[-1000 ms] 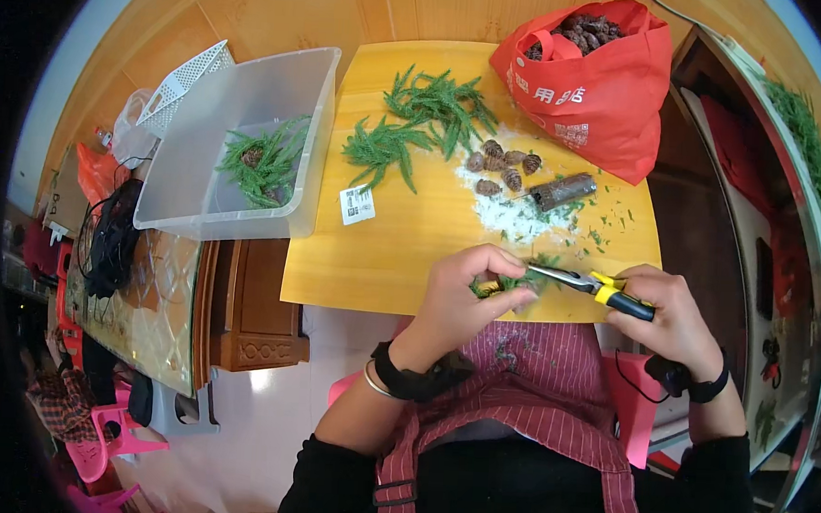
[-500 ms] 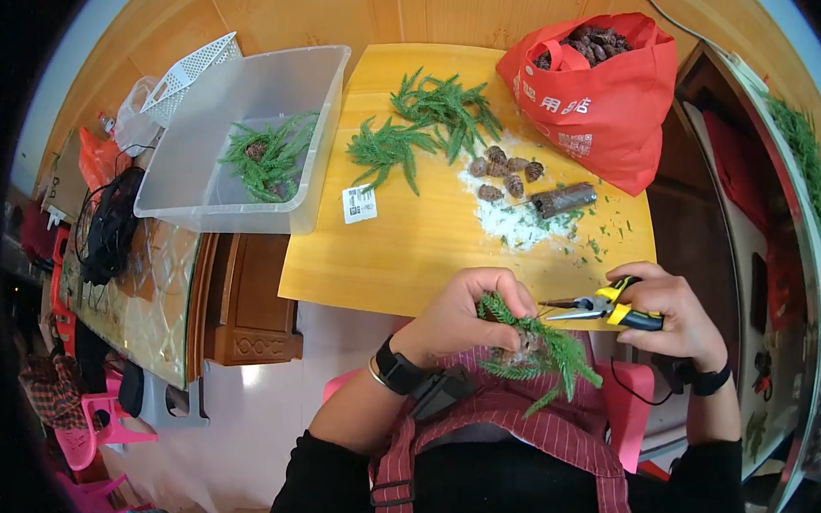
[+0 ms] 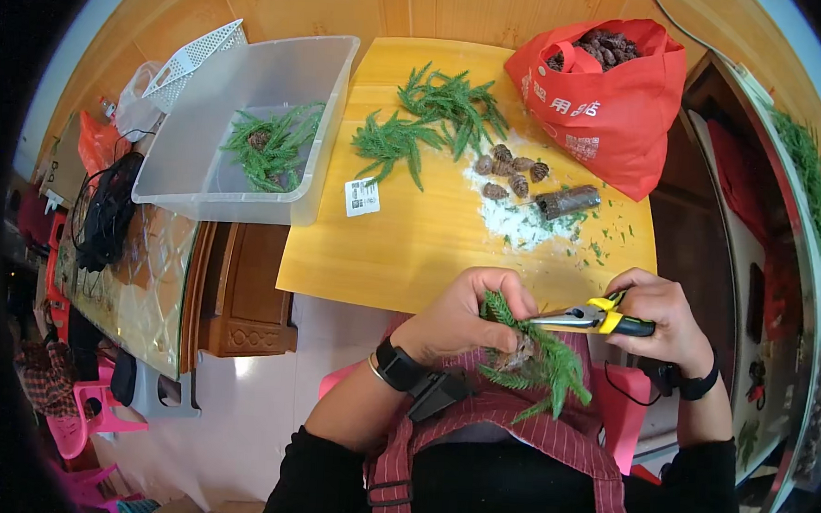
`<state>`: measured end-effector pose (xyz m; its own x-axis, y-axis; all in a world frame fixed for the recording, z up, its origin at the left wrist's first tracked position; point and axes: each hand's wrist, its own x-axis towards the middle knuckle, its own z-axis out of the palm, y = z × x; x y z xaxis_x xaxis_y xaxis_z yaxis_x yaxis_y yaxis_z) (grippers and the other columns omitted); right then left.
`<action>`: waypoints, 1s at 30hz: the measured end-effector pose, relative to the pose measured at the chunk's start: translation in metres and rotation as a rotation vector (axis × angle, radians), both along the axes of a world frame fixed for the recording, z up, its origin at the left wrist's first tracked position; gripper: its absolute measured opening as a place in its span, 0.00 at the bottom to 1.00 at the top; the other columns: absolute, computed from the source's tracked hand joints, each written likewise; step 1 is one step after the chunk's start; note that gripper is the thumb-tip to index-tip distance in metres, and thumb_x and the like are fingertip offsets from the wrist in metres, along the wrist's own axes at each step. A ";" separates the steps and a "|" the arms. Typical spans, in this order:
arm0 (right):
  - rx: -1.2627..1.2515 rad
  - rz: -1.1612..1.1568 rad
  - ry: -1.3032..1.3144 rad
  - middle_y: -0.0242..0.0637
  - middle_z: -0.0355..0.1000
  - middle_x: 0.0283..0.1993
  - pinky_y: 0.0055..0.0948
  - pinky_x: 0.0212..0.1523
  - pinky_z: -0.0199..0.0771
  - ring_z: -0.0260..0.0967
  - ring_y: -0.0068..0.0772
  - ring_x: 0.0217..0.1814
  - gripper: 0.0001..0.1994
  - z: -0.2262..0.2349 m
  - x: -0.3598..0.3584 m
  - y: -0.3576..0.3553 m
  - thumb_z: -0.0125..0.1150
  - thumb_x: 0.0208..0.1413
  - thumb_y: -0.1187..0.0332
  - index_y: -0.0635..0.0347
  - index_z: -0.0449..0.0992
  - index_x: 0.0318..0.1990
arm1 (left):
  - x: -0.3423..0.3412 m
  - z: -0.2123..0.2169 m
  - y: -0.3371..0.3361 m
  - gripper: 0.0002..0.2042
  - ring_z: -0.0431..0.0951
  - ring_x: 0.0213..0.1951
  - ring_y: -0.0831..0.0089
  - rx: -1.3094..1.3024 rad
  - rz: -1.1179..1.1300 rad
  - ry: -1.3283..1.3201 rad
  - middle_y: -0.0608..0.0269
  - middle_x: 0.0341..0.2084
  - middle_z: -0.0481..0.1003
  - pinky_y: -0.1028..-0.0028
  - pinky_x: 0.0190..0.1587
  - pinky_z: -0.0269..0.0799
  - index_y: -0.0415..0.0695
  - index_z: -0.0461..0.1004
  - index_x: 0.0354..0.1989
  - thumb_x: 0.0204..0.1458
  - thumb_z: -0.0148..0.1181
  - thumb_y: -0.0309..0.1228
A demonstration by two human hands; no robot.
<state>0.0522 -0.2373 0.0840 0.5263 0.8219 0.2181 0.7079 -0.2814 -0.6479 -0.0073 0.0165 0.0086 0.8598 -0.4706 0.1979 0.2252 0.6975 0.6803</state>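
Green sprigs [image 3: 393, 141], a white label [image 3: 362, 198], brown cones [image 3: 518, 184], a dark cylinder [image 3: 569, 202], white bits [image 3: 514, 227], green clippings [image 3: 597, 249] and a red bag [image 3: 613, 118] rest on the yellow counter [image 3: 391, 265].

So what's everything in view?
Table: one, yellow, centre
Sprig bundle: one, green, left hand
Pliers: one, yellow and black, right hand
Pine cones: about seven, brown, tabletop
Roll: one, dark, beside cones
Loose greenery: two clumps, green, tabletop
Card: one, white, table's left
Bag: one, red, table's back right
Bin: one, clear, left of table
Basket: one, white, behind bin
Seats: several, pink, lower left
Clutter: uncounted, mixed, sides
Apron: one, maroon, on person
Hands: two, bare, table's near edge
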 end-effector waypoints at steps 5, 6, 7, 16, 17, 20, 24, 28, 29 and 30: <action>-0.096 -0.131 -0.106 0.41 0.66 0.20 0.32 0.30 0.68 0.69 0.43 0.33 0.14 0.006 -0.007 -0.002 0.66 0.37 0.68 0.63 0.65 0.17 | 0.008 0.008 0.005 0.14 0.72 0.34 0.74 0.425 0.322 -0.093 0.61 0.30 0.72 0.77 0.38 0.66 0.42 0.70 0.27 0.33 0.70 0.22; -0.131 -0.189 -0.140 0.42 0.65 0.20 0.31 0.30 0.68 0.68 0.43 0.33 0.13 0.006 -0.009 -0.001 0.66 0.37 0.68 0.63 0.65 0.17 | 0.008 0.006 0.004 0.14 0.72 0.34 0.74 0.427 0.323 -0.090 0.61 0.30 0.72 0.77 0.38 0.66 0.42 0.70 0.27 0.33 0.70 0.22; -0.130 -0.188 -0.137 0.42 0.65 0.20 0.31 0.30 0.68 0.68 0.43 0.33 0.13 0.008 -0.012 0.002 0.66 0.37 0.68 0.63 0.65 0.17 | 0.008 0.004 0.001 0.13 0.72 0.35 0.75 0.649 0.496 -0.288 0.61 0.31 0.73 0.78 0.39 0.67 0.42 0.71 0.28 0.33 0.70 0.22; -0.140 -0.146 -0.030 0.41 0.69 0.25 0.34 0.38 0.69 0.69 0.45 0.41 0.11 0.010 -0.001 -0.012 0.66 0.38 0.67 0.65 0.71 0.24 | 0.006 0.009 0.003 0.13 0.73 0.35 0.75 0.605 0.376 -0.142 0.60 0.32 0.74 0.77 0.39 0.68 0.41 0.70 0.29 0.35 0.68 0.22; -0.121 -0.118 0.011 0.40 0.70 0.26 0.35 0.40 0.69 0.68 0.46 0.44 0.12 0.010 0.002 -0.013 0.66 0.38 0.66 0.65 0.72 0.25 | 0.007 0.006 0.003 0.13 0.73 0.35 0.75 0.504 0.308 -0.104 0.59 0.32 0.74 0.76 0.39 0.68 0.41 0.69 0.29 0.36 0.68 0.22; -0.075 -0.079 0.083 0.38 0.70 0.26 0.37 0.44 0.66 0.66 0.46 0.47 0.13 0.003 0.005 -0.015 0.66 0.38 0.64 0.64 0.72 0.24 | 0.005 0.000 0.001 0.13 0.72 0.34 0.73 0.256 0.172 -0.014 0.58 0.32 0.72 0.75 0.39 0.68 0.42 0.69 0.29 0.36 0.68 0.23; 0.003 -0.022 0.127 0.37 0.70 0.26 0.38 0.46 0.64 0.65 0.47 0.50 0.13 -0.006 0.005 -0.010 0.66 0.38 0.63 0.64 0.71 0.22 | 0.003 -0.004 -0.005 0.14 0.72 0.32 0.73 0.115 0.102 0.029 0.59 0.30 0.71 0.76 0.37 0.68 0.42 0.68 0.29 0.36 0.69 0.25; 0.033 0.025 0.097 0.35 0.71 0.27 0.35 0.44 0.67 0.67 0.44 0.46 0.11 -0.009 0.005 -0.005 0.68 0.37 0.68 0.63 0.74 0.27 | 0.001 -0.003 -0.006 0.15 0.72 0.32 0.74 0.034 0.009 0.098 0.61 0.28 0.70 0.77 0.33 0.68 0.42 0.68 0.29 0.36 0.70 0.26; 0.031 0.013 0.115 0.35 0.71 0.27 0.35 0.44 0.67 0.67 0.43 0.45 0.11 -0.011 0.004 -0.004 0.68 0.37 0.68 0.63 0.74 0.27 | 0.001 -0.003 -0.006 0.15 0.72 0.32 0.74 0.014 0.001 0.099 0.61 0.28 0.70 0.77 0.32 0.68 0.42 0.68 0.29 0.36 0.70 0.26; 0.028 0.002 0.132 0.35 0.71 0.27 0.35 0.43 0.68 0.68 0.43 0.44 0.11 -0.011 0.004 -0.004 0.68 0.36 0.69 0.62 0.74 0.26 | 0.001 -0.003 -0.006 0.15 0.72 0.32 0.74 0.014 0.001 0.099 0.61 0.28 0.70 0.77 0.32 0.68 0.42 0.68 0.29 0.36 0.70 0.26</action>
<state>0.0557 -0.2416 0.0726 0.5505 0.8175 0.1695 0.6162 -0.2609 -0.7431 -0.0059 0.0110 0.0057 0.8752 -0.4720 0.1058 0.2909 0.6884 0.6644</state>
